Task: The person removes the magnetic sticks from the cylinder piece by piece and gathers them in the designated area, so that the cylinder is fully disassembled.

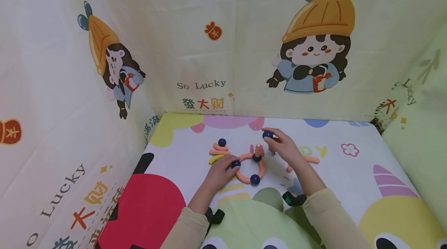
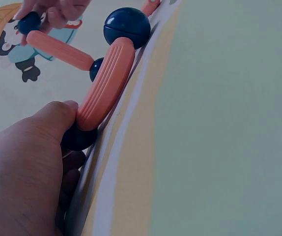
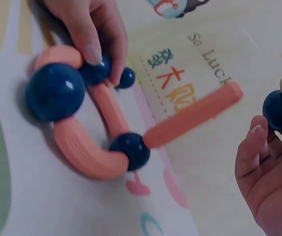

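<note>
On the table lies a ring of curved orange rods [image 1: 261,169] joined by dark blue balls, like magnetic building pieces. My left hand [image 1: 219,173] holds the ring's left ball [image 1: 236,164] between thumb and fingers. A straight orange rod [image 3: 195,114] rises from the ring's far ball [image 3: 130,151]. The near ball [image 1: 255,179] is untouched. My right hand [image 1: 284,148] pinches a separate dark blue ball [image 3: 279,110] by thumb and fingertips. That ball is up in the air beside the top of the straight rod, apart from it in the right wrist view.
Left of the ring are a loose blue ball [image 1: 222,142], orange rods [image 1: 219,152] and a yellow rod [image 1: 215,159]. More orange rods [image 1: 312,159] lie under and beyond the right forearm. Printed cloth walls [image 1: 244,47] enclose the table's back and sides.
</note>
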`<state>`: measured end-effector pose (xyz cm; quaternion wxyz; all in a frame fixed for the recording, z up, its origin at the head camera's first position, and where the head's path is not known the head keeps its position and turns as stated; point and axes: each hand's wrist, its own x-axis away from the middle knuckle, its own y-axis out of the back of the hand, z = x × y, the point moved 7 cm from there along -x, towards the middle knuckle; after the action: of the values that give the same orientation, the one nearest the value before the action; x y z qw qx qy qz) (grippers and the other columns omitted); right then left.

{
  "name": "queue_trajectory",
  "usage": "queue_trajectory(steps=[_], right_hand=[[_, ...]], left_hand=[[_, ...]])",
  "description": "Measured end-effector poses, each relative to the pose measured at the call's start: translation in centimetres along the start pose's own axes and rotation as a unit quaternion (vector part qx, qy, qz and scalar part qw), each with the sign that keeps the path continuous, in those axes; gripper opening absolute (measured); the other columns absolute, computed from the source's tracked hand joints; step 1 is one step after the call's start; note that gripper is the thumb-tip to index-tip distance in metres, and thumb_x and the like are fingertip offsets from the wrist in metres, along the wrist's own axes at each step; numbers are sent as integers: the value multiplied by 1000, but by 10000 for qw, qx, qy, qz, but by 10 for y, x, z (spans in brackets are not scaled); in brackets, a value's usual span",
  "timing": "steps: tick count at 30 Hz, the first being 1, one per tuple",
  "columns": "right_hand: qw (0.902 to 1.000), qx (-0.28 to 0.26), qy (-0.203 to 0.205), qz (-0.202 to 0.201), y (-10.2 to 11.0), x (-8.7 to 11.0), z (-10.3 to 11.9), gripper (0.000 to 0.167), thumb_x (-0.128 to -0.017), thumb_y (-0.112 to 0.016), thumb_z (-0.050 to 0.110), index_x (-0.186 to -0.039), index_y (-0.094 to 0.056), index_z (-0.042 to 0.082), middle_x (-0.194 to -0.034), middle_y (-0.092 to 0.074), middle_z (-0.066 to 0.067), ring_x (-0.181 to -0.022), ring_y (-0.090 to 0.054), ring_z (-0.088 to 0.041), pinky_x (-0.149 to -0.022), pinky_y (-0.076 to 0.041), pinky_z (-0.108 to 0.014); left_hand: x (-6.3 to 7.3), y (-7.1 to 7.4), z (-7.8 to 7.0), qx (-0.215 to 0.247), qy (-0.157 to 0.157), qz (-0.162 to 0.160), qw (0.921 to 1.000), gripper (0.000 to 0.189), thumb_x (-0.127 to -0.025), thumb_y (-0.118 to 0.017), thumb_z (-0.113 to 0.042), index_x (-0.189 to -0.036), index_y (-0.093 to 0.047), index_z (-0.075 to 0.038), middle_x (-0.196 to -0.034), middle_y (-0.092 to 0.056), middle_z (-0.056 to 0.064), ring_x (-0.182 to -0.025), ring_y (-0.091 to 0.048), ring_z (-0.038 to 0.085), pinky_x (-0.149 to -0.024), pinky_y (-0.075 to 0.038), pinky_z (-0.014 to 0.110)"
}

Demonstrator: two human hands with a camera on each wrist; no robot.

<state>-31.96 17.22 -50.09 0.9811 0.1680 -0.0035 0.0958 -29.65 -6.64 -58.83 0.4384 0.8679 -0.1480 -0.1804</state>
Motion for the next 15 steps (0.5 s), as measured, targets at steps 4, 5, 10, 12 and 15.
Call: queue_trajectory(steps=[4, 5, 10, 12, 15], right_hand=[[9985, 449, -292, -133, 18, 2, -11, 53, -93, -62, 52, -143, -47, 38, -122, -54, -13, -84, -58, -32, -71, -51, -39], [9977, 580, -334, -145, 23, 3, -14, 55, -94, -62, 51, -144, -46, 36, -126, -54, -13, -88, -58, -33, -73, -52, -39], [9898, 1296, -495, -322, 49, 7, -27, 59, -93, -64, 48, -144, -45, 25, -135, -52, -13, -105, -55, -33, -78, -56, -40], [9846, 1619, -513, -414, 61, 10, -35, 60, -93, -64, 48, -143, -46, 21, -131, -55, -15, -108, -54, -32, -77, -57, -37], [9768, 2015, -461, -559, 78, 15, -50, 57, -94, -64, 45, -141, -49, 16, -125, -58, -19, -109, -55, -33, -78, -53, -34]], left_hand=[[0, -1, 1, 46, 58, 65, 10000, 40, -99, -54, -49, -134, -59, -30, -135, -60, -8, -132, -52, 15, -111, -42, 39], [0, -1, 2, 67, 73, 65, 9999, 40, -99, -54, -49, -134, -59, -30, -135, -60, -8, -132, -52, 16, -111, -42, 39], [0, 0, 2, 103, 15, 5, 9999, 38, -99, -55, -48, -132, -60, -31, -133, -61, -9, -130, -53, 15, -110, -43, 39], [-1, 0, 2, 97, 7, 8, 10000, 38, -99, -54, -49, -132, -60, -32, -133, -61, -9, -131, -53, 15, -110, -43, 38], [-1, -1, 2, 106, 15, 22, 9999, 38, -99, -54, -49, -132, -60, -32, -133, -61, -9, -130, -53, 14, -110, -43, 38]])
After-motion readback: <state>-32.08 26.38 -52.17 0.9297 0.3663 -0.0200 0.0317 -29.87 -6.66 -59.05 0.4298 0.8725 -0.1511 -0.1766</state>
